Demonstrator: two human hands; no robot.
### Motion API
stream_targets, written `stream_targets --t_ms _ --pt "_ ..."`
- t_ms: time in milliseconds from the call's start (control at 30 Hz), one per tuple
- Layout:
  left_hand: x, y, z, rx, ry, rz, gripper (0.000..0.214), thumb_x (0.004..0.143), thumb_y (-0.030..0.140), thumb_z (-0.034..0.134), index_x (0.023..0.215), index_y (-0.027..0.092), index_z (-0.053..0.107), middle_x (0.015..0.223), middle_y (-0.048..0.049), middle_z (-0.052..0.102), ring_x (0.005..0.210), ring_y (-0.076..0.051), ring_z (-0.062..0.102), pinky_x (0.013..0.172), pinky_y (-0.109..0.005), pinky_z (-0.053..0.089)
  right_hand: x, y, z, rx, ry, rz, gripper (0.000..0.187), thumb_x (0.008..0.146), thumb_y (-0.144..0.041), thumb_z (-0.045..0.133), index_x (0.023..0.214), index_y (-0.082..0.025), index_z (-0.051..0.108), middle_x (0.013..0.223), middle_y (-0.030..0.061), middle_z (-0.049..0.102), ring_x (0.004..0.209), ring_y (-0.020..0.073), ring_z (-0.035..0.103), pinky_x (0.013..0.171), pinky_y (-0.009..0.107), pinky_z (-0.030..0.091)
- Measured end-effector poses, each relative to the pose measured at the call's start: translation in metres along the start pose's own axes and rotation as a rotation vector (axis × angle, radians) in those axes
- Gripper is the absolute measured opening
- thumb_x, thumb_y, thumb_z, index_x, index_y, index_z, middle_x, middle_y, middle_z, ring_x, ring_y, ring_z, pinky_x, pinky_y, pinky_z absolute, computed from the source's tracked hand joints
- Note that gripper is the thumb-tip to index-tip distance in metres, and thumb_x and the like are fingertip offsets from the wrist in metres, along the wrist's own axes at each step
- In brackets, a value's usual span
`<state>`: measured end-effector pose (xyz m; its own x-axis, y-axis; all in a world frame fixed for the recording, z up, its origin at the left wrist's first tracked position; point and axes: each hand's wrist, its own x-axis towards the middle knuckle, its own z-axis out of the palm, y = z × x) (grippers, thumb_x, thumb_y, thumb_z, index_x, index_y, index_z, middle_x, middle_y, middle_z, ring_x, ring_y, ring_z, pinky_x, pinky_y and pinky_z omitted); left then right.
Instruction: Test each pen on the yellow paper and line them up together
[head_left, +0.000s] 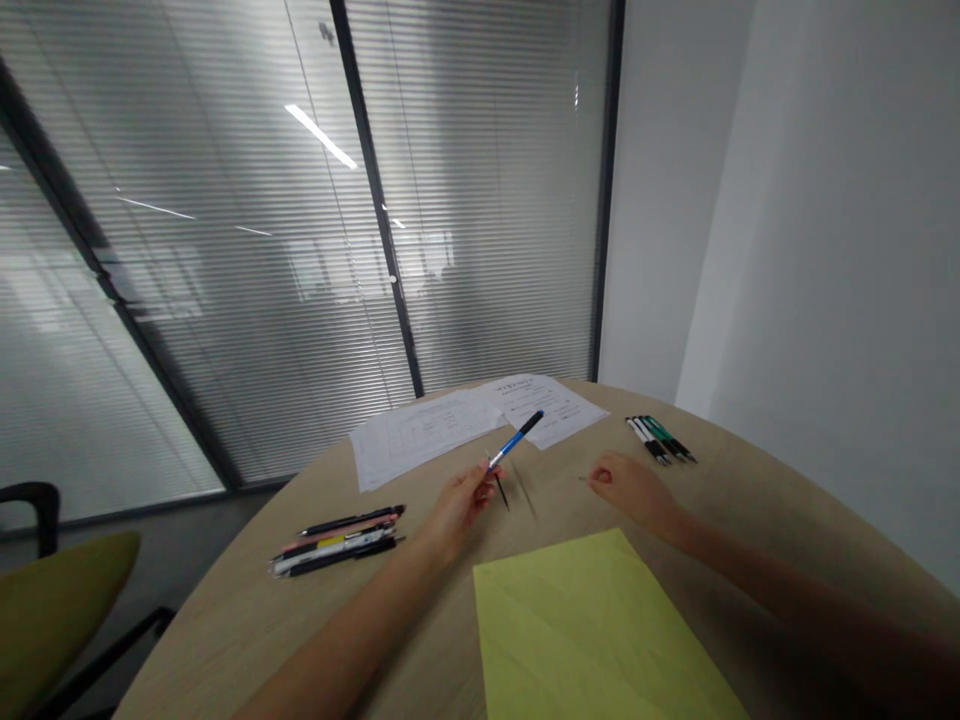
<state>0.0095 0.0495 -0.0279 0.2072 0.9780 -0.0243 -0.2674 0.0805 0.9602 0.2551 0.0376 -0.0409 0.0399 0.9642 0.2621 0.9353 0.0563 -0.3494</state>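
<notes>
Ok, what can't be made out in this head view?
In the head view:
The printed sheets: text too small and blurred to read.
The blue pen: the left hand hides part of it.
The right hand: fingertips blurred, so anything thin held there cannot be told.
The left pen pile: barrels overlap, labels too small.
The yellow sheet: cut off by the bottom edge.

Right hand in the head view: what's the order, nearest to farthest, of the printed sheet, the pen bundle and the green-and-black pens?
From the right hand:
1. Green-and-black pens, ahead right.
2. Printed sheet, ahead left.
3. Pen bundle, far left.
</notes>
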Motion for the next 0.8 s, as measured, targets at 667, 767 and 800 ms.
stream_targets --t_ms 667,767,800 --pt "-0.005 -0.012 0.006 0.108 -0.090 -0.036 0.033 0.064 0.046 0.064 0.071 0.014 0.068 0.078 -0.0066 0.064 0.057 -0.009 0.048 0.051 -0.018 0.031 -0.022 -0.051 -0.001 -0.007 -0.062 -0.173 0.030 0.081 -0.034 0.038 0.069 -0.017 0.061 0.073 0.0060 0.062 0.065 0.0136 0.053 0.052 0.023 0.030" --pt "-0.008 -0.012 0.010 0.108 -0.079 -0.024 0.035 0.061 0.048 0.065 0.071 0.014 0.069 0.081 -0.0073 0.065 0.060 -0.011 0.049 0.052 -0.019 0.033 -0.035 -0.067 0.003 0.212 -0.223 -0.235 0.030 0.080 -0.033 0.041 0.063 -0.016 0.060 0.061 0.0030 0.061 0.054 0.0103 0.049 0.048 0.021 0.025" --pt "-0.009 -0.012 0.012 0.107 -0.075 -0.024 0.036 0.060 0.049 0.066 0.071 0.014 0.069 0.081 -0.0076 0.065 0.060 -0.011 0.049 0.053 -0.019 0.033 -0.038 -0.071 0.006 0.264 -0.246 -0.240 0.028 0.079 -0.029 0.043 0.062 -0.016 0.060 0.060 0.0028 0.060 0.053 0.0098 0.048 0.047 0.021 0.024"
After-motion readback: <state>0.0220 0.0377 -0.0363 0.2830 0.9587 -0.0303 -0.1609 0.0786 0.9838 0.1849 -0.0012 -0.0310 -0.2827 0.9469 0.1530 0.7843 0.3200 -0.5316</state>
